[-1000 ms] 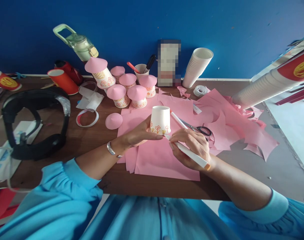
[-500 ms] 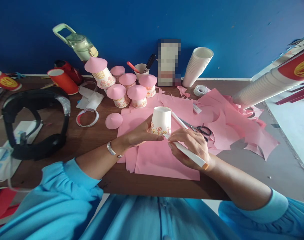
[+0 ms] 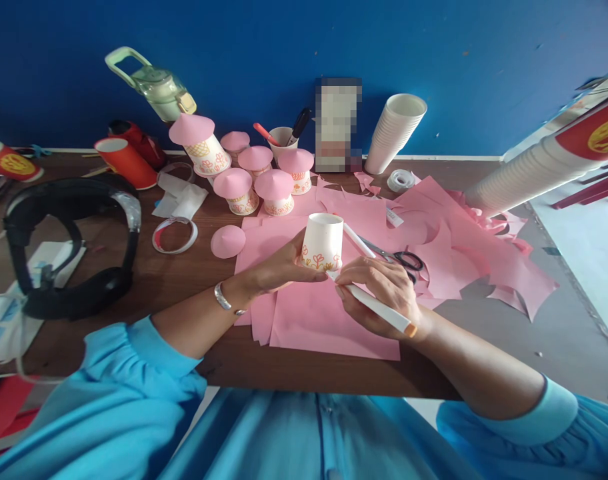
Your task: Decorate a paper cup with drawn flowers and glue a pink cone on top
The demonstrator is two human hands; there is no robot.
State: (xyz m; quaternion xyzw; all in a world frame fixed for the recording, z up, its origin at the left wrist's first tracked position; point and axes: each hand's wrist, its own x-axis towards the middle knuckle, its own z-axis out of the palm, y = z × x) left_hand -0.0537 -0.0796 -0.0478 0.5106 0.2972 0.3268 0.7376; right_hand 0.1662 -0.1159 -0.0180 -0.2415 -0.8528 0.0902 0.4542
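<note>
Turquoise sleeves frame the near edge of the view, both forearms reaching over a brown wooden table point(image 3: 184, 280). On it, closest in, lie flat pink paper sheets point(image 3: 319, 320). The right hand point(image 3: 384, 297) is curled around a white marker pen with an orange end cap point(image 3: 379, 308), fingers closed on its barrel, and the tip meets the lower rim of an upturned white paper cup with small orange flower drawings point(image 3: 323, 241). The left hand point(image 3: 279, 267) steadies that cup from its left side, thumb and fingers partly open and pressed to the wall near the base; the cup stands mouth-down on the pink paper between the two hands.

Just behind the cup lie a second white marker point(image 3: 358, 240) and black-handled scissors point(image 3: 401, 259), with a loose pink paper cone point(image 3: 227, 241) to the left. A black headset point(image 3: 69, 243) sits at the far left of the table. Ragged pink paper offcuts point(image 3: 484, 260) spread to the right.

Farther back stands a cluster of decorated cups topped with pink cone lids point(image 3: 257, 173), a small cup holding pens point(image 3: 283, 139), a leaning stack of plain white cups point(image 3: 397, 133), a roll of clear tape point(image 3: 401, 181) and red paper cups point(image 3: 127, 161). A pale green bottle point(image 3: 157, 83) rests against the blue wall point(image 3: 284, 40).
</note>
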